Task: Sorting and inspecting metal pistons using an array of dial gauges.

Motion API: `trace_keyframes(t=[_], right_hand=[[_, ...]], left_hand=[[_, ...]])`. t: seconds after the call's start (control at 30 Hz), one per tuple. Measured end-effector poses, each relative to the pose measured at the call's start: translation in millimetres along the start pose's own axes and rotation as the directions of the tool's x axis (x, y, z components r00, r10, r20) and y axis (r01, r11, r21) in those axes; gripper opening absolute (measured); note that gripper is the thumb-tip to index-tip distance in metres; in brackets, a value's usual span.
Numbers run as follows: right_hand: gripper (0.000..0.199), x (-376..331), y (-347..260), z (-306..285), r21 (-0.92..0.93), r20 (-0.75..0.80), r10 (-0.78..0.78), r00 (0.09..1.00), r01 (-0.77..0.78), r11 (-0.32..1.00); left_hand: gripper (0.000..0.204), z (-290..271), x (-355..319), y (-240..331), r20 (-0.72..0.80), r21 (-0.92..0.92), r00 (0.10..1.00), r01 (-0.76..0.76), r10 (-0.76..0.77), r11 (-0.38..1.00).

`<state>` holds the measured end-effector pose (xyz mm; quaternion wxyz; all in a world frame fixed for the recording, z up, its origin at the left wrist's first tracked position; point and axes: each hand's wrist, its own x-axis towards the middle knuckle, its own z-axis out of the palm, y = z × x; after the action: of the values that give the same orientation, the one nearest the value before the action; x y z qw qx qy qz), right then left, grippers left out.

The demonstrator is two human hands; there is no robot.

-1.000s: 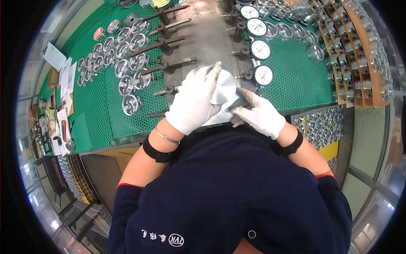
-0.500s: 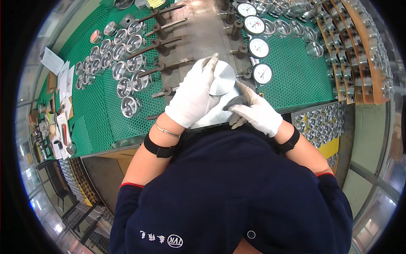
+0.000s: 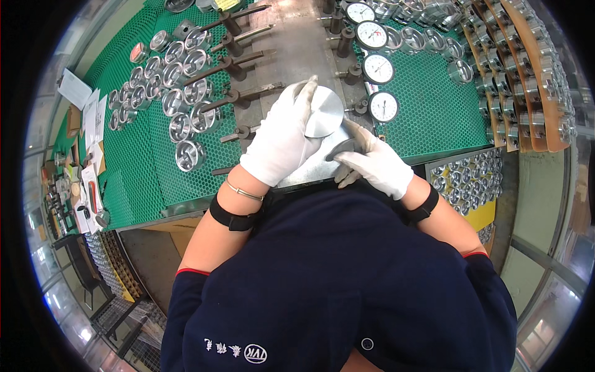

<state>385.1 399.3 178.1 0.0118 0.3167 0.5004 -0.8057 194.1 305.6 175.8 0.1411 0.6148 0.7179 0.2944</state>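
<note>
My left hand, in a white glove, holds a round shiny metal part with its flat face up, over the grey metal plate in the middle of the bench. My right hand, also gloved, rests just right of it with its fingers on a dark piece under the round part. Both hands are close together near the bench's front edge.
Several shiny round metal parts lie on the green mat at left. Rod-like gauges lie along the plate. Dial gauges stand at right, with racks of metal parts beyond and a tray of parts.
My left hand has tilted the round part and shifted it slightly away from me. My right hand stays beside it, fingers under the part.
</note>
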Motion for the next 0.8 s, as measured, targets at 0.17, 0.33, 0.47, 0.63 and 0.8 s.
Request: trace_keyframes(t=[0.17,0.33,0.47,0.63,0.8], right_hand=[[0.089,1.4,1.5,-1.2,-0.036,0.002,-0.006,1.000,0.006,0.999],[0.088,-0.8,-1.8,-4.4,-0.102,0.003,-0.029,1.000,0.029,0.994],[0.079,-6.9,-4.2,-2.8,-0.015,-0.021,-0.037,0.999,0.036,0.999],[0.032,-17.0,-40.3,-58.3,-0.413,-0.045,-0.488,0.872,0.429,0.803],[0.029,22.5,-22.2,-219.6,-0.601,-0.448,-0.727,0.520,0.428,0.675]], left_hand=[[0.092,0.2,0.5,0.9,0.004,0.019,1.000,0.015,-0.015,1.000],[0.088,1.1,1.0,2.4,-0.038,0.007,0.999,-0.029,0.029,1.000],[0.066,-8.9,-8.7,6.0,0.043,-0.288,0.997,0.075,-0.066,0.955],[0.045,-62.7,-30.0,21.4,-0.098,-0.419,0.993,0.023,-0.070,0.908],[0.046,-84.4,-104.9,-122.1,-0.527,0.138,0.765,0.506,-0.369,0.851]])
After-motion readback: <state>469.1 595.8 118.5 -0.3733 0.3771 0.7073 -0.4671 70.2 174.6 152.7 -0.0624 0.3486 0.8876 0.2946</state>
